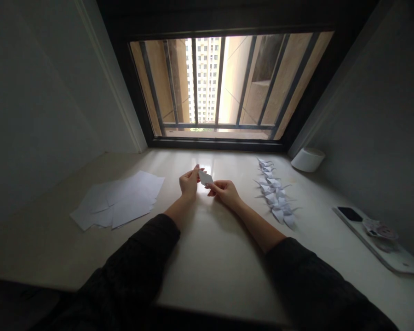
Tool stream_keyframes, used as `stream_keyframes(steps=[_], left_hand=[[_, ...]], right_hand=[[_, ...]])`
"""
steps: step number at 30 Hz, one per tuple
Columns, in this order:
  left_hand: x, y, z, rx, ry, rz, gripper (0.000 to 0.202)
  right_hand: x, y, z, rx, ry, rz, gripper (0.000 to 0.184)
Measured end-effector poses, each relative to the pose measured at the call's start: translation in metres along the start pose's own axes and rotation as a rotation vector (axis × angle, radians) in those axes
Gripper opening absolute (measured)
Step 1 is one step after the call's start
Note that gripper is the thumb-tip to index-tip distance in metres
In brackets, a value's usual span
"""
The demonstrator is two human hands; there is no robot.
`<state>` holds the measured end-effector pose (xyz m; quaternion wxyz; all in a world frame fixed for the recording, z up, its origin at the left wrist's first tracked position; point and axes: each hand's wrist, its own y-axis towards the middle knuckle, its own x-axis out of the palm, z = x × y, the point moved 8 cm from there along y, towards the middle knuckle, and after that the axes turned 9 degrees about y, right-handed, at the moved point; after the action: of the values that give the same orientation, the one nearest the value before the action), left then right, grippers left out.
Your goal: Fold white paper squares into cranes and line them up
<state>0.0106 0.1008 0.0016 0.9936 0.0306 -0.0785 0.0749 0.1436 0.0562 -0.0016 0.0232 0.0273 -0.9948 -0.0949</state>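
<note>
A small folded piece of white paper (205, 177) is held up between my two hands, a little above the white sill. My left hand (189, 180) pinches its left corner, thumb pointing up. At the lower right corner, my right hand (224, 191) grips the paper between thumb and fingers. Over to the right stand folded paper cranes (275, 193), several of them packed close in rows. To the left lies a loose, fanned-out pile of white paper sheets (124, 197).
A white cup-like object (307, 159) sits tilted-looking in the far right corner. Near the right wall lies a white phone (379, 239) with a decorated grip on its back. Beyond the sill is a barred window (207, 133); the sill's front edge (193, 310) runs below my arms.
</note>
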Motion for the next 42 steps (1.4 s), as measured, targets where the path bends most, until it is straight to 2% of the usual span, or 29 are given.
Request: stream_keyframes(steps=[4, 7, 10, 13, 15, 18, 21, 24, 27, 33, 37, 42], left_hand=[[-0.01, 0.005, 0.0, -0.031, -0.037, 0.064, 0.046], [-0.018, 0.011, 0.003, -0.019, -0.024, 0.088, 0.048], [-0.011, 0.01, 0.002, -0.004, 0.051, -0.004, 0.051], [0.007, 0.002, -0.001, 0.033, 0.162, -0.163, 0.053], [0.02, -0.006, -0.001, 0.07, 0.223, -0.264, 0.051], [0.03, -0.012, -0.003, 0.058, 0.205, -0.348, 0.052], [0.029, -0.011, -0.002, 0.046, 0.152, -0.334, 0.05], [0.025, -0.007, -0.001, 0.068, 0.142, -0.307, 0.043], [0.024, -0.006, -0.005, 0.047, 0.118, -0.302, 0.04], [0.025, -0.008, -0.011, 0.019, 0.115, -0.3, 0.04], [0.024, -0.008, -0.01, 0.047, 0.104, -0.279, 0.038], [0.024, -0.007, -0.012, 0.064, 0.11, -0.29, 0.037]], right_hand=[[0.0, -0.001, 0.002, 0.019, -0.015, -0.008, 0.038], [-0.005, -0.001, 0.002, -0.002, -0.036, 0.042, 0.04], [-0.021, -0.002, -0.004, -0.074, -0.075, 0.21, 0.04], [-0.041, -0.006, -0.014, -0.179, -0.166, 0.413, 0.041], [-0.047, -0.009, -0.022, -0.267, -0.269, 0.476, 0.039], [-0.043, -0.01, -0.031, -0.38, -0.426, 0.449, 0.034], [-0.031, -0.01, -0.035, -0.453, -0.546, 0.355, 0.036], [-0.022, -0.01, -0.036, -0.486, -0.566, 0.284, 0.039], [-0.025, -0.008, -0.032, -0.45, -0.481, 0.285, 0.036], [-0.045, -0.001, -0.012, -0.239, -0.271, 0.354, 0.038], [-0.044, 0.002, -0.007, -0.199, -0.213, 0.336, 0.035], [-0.039, 0.008, 0.005, -0.121, -0.041, 0.283, 0.04]])
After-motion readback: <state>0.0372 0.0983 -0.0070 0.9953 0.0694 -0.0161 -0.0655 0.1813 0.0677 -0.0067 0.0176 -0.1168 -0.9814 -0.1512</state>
